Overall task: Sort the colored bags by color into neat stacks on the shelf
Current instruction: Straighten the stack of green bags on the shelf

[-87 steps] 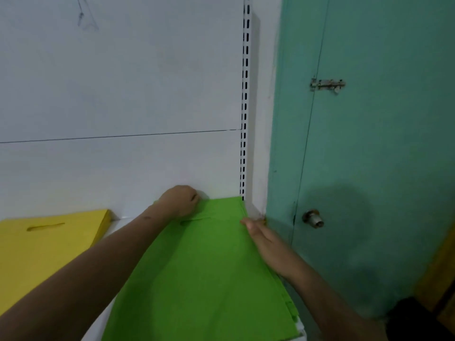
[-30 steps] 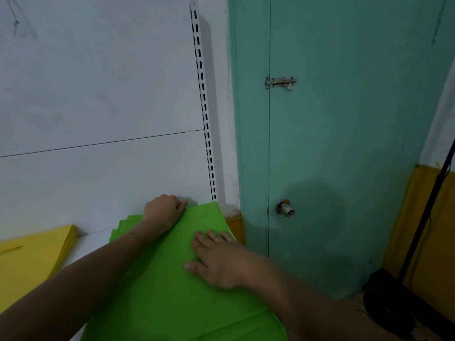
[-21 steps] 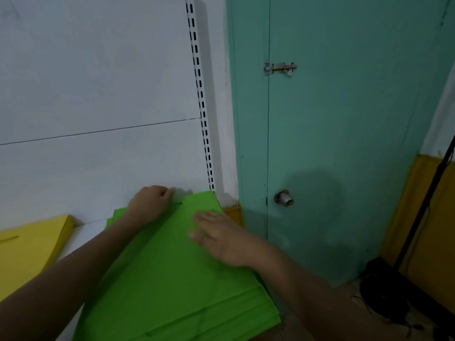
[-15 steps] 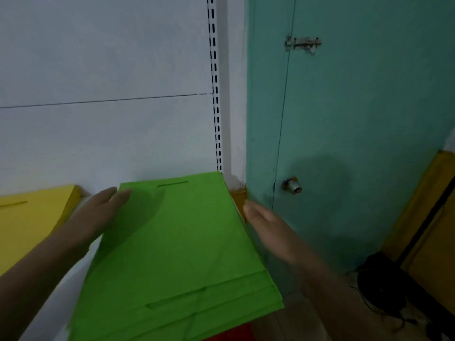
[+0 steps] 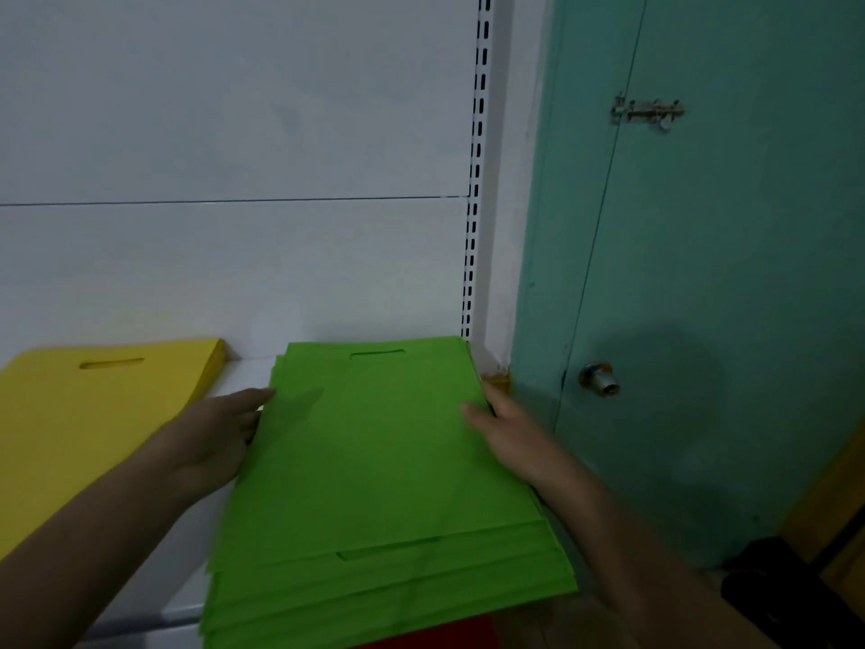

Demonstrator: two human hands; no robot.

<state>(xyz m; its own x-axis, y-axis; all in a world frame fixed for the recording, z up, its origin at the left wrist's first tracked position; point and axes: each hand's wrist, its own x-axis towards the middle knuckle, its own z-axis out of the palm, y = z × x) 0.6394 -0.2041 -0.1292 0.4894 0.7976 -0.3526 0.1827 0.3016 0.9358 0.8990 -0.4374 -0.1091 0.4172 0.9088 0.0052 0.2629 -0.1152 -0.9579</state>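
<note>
The stack of flat green fabric bags (image 5: 379, 461) now sits squared; both hands, left (image 5: 220, 433) and right (image 5: 505, 433), have shifted from its top to its side edges, fingers straight, pressing inward.

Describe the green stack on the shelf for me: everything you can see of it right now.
The green bag stack is a pile of flat, bright green bags, matte like thin non-woven fabric. The top bag shows a die-cut handle slot near the back wall; a lower bag shows a slot near the front. Front edges are fanned unevenly and overhang the white shelf. The left hand touches its left edge with straight fingers; the right hand lies along its right edge. A yellow stack sits apart, further left.
</note>
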